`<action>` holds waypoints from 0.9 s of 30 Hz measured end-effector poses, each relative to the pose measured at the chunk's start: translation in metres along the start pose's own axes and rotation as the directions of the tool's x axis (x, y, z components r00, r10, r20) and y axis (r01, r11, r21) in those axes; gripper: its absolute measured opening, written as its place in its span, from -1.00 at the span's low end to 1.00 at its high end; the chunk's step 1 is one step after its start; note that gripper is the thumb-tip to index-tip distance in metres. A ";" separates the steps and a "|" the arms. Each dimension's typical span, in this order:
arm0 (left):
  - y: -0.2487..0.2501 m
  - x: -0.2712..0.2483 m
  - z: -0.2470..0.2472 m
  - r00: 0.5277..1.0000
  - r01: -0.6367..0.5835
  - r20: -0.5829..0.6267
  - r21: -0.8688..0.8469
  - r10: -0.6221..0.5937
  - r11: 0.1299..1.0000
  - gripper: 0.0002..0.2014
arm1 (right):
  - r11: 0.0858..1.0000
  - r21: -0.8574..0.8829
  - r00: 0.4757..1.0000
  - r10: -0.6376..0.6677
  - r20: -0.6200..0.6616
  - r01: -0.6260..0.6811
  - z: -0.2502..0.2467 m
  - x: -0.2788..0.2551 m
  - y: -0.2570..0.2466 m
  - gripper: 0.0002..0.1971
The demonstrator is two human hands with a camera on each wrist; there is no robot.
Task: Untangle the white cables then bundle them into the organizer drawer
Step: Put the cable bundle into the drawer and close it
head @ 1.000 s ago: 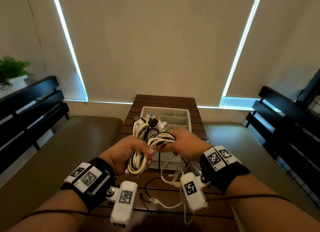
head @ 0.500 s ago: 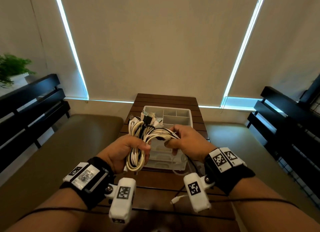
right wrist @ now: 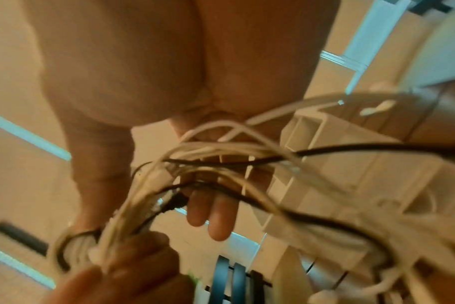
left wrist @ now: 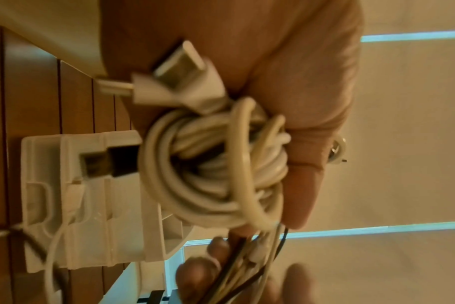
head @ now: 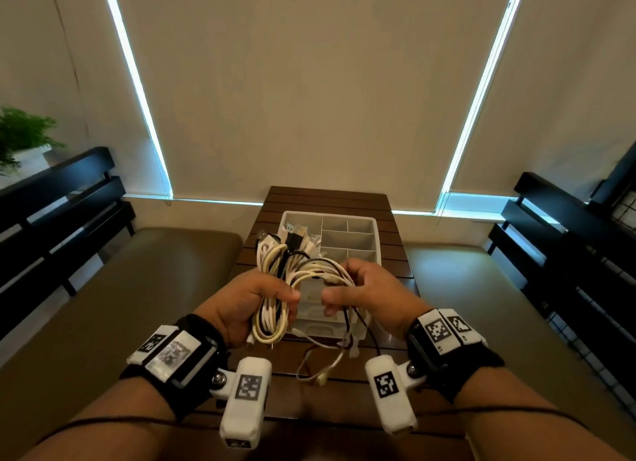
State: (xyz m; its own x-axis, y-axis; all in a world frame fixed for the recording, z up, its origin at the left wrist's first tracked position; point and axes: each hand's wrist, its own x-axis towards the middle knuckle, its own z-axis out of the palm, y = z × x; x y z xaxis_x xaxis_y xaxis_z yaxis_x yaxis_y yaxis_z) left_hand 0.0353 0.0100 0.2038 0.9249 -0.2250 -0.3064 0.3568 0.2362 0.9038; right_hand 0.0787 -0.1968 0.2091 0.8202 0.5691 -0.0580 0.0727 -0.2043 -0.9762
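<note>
Above the organizer's (head: 373, 233) near edge: left hand (head: 247, 305) clenches the cable bundle (head: 272, 309), right hand (head: 364, 288) pinches loose strands. Light, floppy, snag-prone; grip near plugs, tease one strand out.

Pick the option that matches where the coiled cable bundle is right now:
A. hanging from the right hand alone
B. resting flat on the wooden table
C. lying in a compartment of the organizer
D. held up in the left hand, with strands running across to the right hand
D: the left hand grips the coiled cable bundle above the wooden table, and strands run across to the right hand.
</note>
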 end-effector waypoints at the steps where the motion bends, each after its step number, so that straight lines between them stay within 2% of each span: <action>1: -0.001 -0.001 0.004 1.000 -0.018 -0.008 0.048 0.018 0.999 -0.93 | 0.996 0.093 1.000 0.002 -0.002 -0.002 0.001 0.001 -0.001 -0.68; 3: -0.006 -0.003 0.009 0.999 -0.048 -0.017 0.087 0.049 0.995 -0.95 | 0.995 0.097 1.000 0.022 -0.001 -0.021 0.006 0.004 -0.004 -0.75; 5: -0.009 -0.001 0.011 0.997 -0.059 -0.040 0.086 0.063 0.995 -0.97 | 0.999 -0.038 0.999 0.003 -0.038 -0.004 0.011 0.007 -0.006 -0.88; 8: -0.011 0.001 0.010 0.995 -0.080 -0.061 0.085 0.085 0.993 -0.90 | 0.944 -0.318 0.979 -0.143 -0.149 0.089 0.017 0.011 -0.004 -0.86; 10: -0.012 0.001 0.011 0.992 -0.104 -0.064 0.089 0.110 0.991 -0.91 | 0.888 -0.441 0.962 -0.221 -0.163 0.130 0.021 0.013 -0.003 -0.84; 15: -0.024 0.003 0.013 0.984 -0.096 -0.130 0.171 0.119 0.981 -0.75 | 0.858 -0.487 0.960 -0.251 -0.121 0.163 0.022 0.018 -0.005 -0.83; 19: -0.026 0.000 0.015 0.981 -0.092 -0.153 0.176 0.120 0.980 -0.79 | 0.904 -0.401 0.954 -0.238 -0.182 0.149 0.021 0.012 0.005 -0.80; 21: -0.025 0.001 0.014 0.972 -0.118 -0.184 0.147 0.145 0.982 -0.81 | 0.924 -0.346 0.948 -0.243 -0.207 0.161 0.023 0.007 0.009 -0.65; 23: -0.023 0.003 0.012 0.960 -0.160 -0.212 0.131 0.186 0.978 -0.87 | 0.900 -0.406 0.900 -0.299 -0.317 0.156 0.027 0.003 0.013 -0.42; 24: -0.021 0.004 0.011 0.953 -0.183 -0.218 0.140 0.211 0.973 -0.90 | 0.875 -0.458 0.842 -0.359 -0.403 0.154 0.029 0.001 0.014 -0.39; 25: -0.020 0.007 0.009 0.946 -0.204 -0.223 0.156 0.235 0.967 -0.94 | 0.858 -0.487 0.776 -0.416 -0.474 0.163 0.032 -0.003 0.013 -0.44; 26: -0.019 0.008 0.008 0.939 -0.226 -0.225 0.171 0.262 0.959 -0.96 | 0.870 -0.464 0.749 -0.417 -0.514 0.166 0.036 -0.008 0.010 -0.54; 27: -0.018 0.011 0.008 0.931 -0.245 -0.227 0.190 0.285 0.951 -0.93 | 0.909 -0.390 0.779 -0.351 -0.520 0.149 0.039 -0.012 0.006 -0.60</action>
State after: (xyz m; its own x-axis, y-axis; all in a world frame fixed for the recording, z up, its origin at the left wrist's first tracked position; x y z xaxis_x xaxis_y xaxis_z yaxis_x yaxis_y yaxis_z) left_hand 0.0382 -0.0039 0.1870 0.9928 0.0729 -0.0952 0.0877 0.1000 0.9911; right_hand 0.0468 -0.1737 0.1958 0.9083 0.1007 0.4060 0.4095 -0.4120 -0.8140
